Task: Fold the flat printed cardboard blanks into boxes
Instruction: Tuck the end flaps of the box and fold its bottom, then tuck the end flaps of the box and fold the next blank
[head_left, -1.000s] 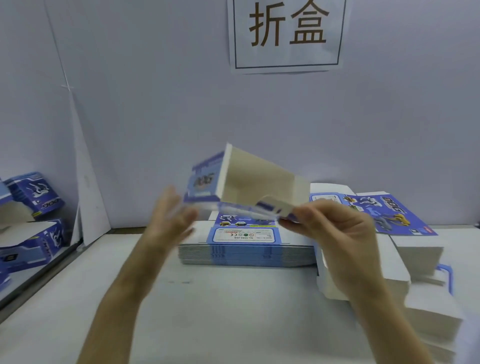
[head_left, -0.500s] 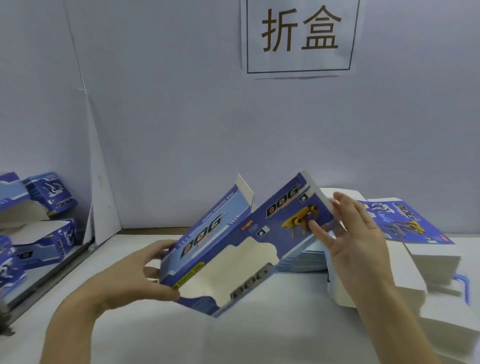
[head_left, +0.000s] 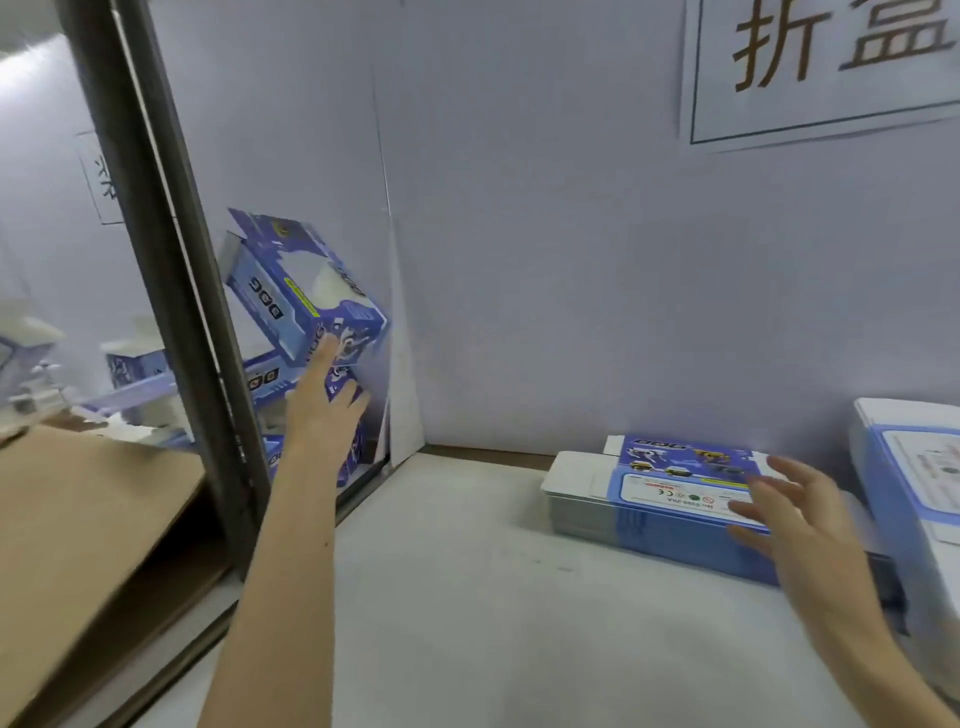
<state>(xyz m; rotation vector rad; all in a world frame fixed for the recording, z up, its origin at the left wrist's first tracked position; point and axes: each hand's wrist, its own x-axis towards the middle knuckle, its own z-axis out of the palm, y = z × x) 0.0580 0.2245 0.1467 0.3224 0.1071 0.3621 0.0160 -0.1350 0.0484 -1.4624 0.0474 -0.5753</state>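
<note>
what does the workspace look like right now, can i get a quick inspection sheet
surface: white table, faint smudges.
job's things: folded box tilted in the air at the left side; banded stack of flat blanks at the back; second stack at the right edge.
clutter: finished boxes piled beyond the dark post; brown cardboard.
hands: left hand open, fingertips at the folded box; right hand open over the banded stack.
cables: nothing seen.
surroundings: pale wall, paper sign.
</note>
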